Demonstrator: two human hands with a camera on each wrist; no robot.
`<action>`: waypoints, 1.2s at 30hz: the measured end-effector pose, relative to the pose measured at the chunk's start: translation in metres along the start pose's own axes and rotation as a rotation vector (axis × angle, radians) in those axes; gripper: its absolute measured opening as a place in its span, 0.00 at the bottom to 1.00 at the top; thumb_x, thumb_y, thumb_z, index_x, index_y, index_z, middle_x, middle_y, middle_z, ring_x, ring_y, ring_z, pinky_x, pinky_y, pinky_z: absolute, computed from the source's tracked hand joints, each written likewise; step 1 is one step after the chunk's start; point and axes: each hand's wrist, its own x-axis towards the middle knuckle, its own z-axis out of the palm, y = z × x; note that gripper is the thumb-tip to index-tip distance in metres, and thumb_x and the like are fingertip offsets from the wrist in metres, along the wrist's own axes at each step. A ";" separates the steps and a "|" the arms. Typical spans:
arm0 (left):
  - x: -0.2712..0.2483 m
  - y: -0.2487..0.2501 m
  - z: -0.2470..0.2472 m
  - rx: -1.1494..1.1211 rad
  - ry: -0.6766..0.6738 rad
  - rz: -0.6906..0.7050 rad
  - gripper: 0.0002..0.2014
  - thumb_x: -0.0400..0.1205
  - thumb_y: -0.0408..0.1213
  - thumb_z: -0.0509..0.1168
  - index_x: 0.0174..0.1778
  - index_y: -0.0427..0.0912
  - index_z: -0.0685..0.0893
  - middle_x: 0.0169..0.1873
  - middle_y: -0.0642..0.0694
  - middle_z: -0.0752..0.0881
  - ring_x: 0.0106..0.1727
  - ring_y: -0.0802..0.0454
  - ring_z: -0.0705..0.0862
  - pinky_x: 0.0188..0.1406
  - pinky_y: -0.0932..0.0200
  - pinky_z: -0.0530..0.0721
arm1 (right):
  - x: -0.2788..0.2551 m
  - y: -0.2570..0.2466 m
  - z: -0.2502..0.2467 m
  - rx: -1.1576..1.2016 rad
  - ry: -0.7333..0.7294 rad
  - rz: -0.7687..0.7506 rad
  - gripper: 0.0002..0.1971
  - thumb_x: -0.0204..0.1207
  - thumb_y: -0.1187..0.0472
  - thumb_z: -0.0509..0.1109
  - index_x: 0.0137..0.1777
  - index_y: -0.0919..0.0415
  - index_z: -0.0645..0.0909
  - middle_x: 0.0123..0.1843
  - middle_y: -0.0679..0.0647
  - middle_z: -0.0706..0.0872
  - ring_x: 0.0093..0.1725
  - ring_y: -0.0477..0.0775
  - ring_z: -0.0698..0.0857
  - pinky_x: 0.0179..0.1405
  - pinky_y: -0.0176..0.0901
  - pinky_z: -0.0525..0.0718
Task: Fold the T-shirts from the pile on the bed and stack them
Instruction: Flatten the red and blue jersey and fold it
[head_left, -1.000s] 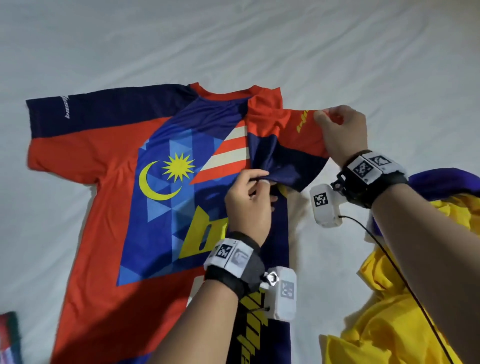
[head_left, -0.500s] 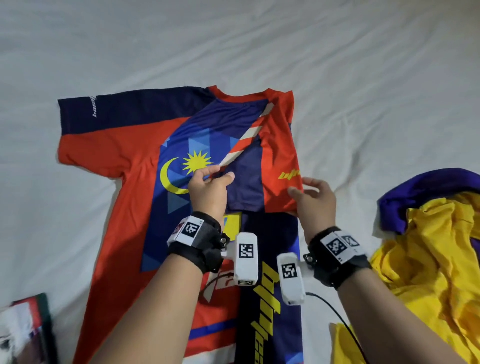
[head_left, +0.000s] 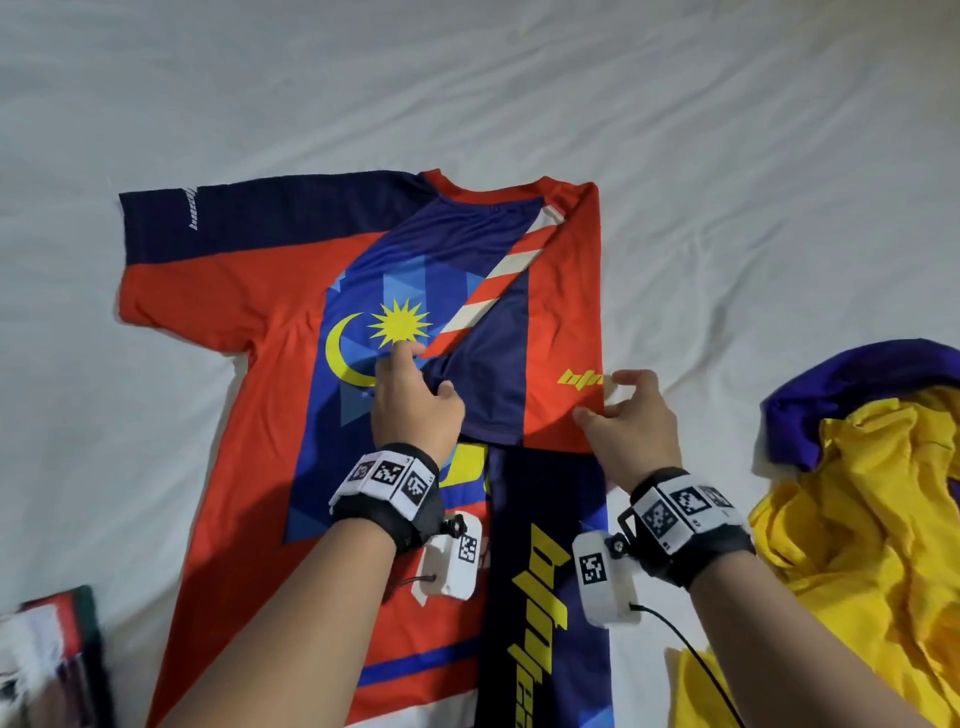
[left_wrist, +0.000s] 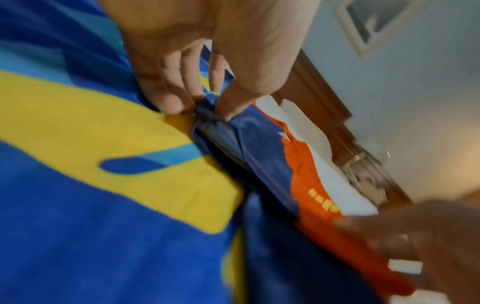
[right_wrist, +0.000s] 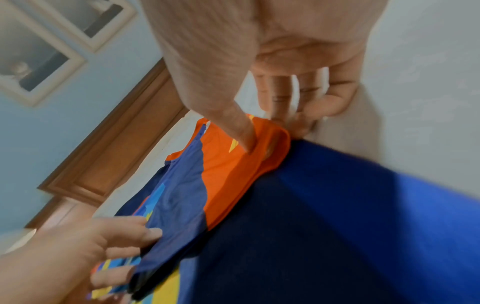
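Note:
An orange and blue jersey T-shirt (head_left: 249, 364) with a yellow moon and star lies flat on the white bed (head_left: 519, 78). Its right side is folded inward and the right sleeve (head_left: 550, 332) is turned down over it. My left hand (head_left: 428, 371) pinches the sleeve's navy corner between thumb and fingers; the left wrist view shows the pinch (left_wrist: 207, 107). My right hand (head_left: 605, 397) pinches the sleeve's orange hem at the fold's outer edge, with the thumb on top (right_wrist: 246, 144) and the fingers under the edge.
A crumpled pile of yellow and purple garments (head_left: 857, 493) lies at the right, close to my right forearm. A folded stack (head_left: 47, 660) sits at the lower left corner. A wooden headboard (right_wrist: 116, 154) borders the bed's far side.
Both hands carried the right sleeve from out at the side down over the folded right part of the shirt, toward me. The sleeve now lies flat, still held in both hands.

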 end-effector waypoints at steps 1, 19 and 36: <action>0.001 -0.001 0.002 0.136 0.021 0.080 0.22 0.78 0.39 0.68 0.69 0.45 0.78 0.61 0.40 0.80 0.60 0.38 0.80 0.59 0.42 0.80 | 0.004 -0.004 -0.002 -0.069 -0.001 -0.010 0.24 0.75 0.51 0.76 0.68 0.49 0.73 0.48 0.48 0.87 0.56 0.57 0.86 0.60 0.55 0.84; 0.019 -0.047 0.042 0.699 -0.035 0.425 0.37 0.86 0.55 0.46 0.91 0.41 0.52 0.90 0.37 0.52 0.91 0.37 0.49 0.85 0.26 0.49 | 0.198 -0.122 0.013 -0.016 0.070 -0.098 0.16 0.78 0.51 0.72 0.34 0.60 0.78 0.33 0.54 0.81 0.43 0.62 0.83 0.40 0.45 0.73; 0.017 -0.045 0.043 0.761 -0.059 0.395 0.39 0.87 0.57 0.48 0.91 0.41 0.48 0.90 0.37 0.48 0.91 0.36 0.43 0.85 0.26 0.47 | 0.038 0.014 0.062 -0.779 0.019 -0.521 0.40 0.85 0.31 0.41 0.91 0.52 0.46 0.92 0.58 0.44 0.91 0.61 0.45 0.88 0.66 0.46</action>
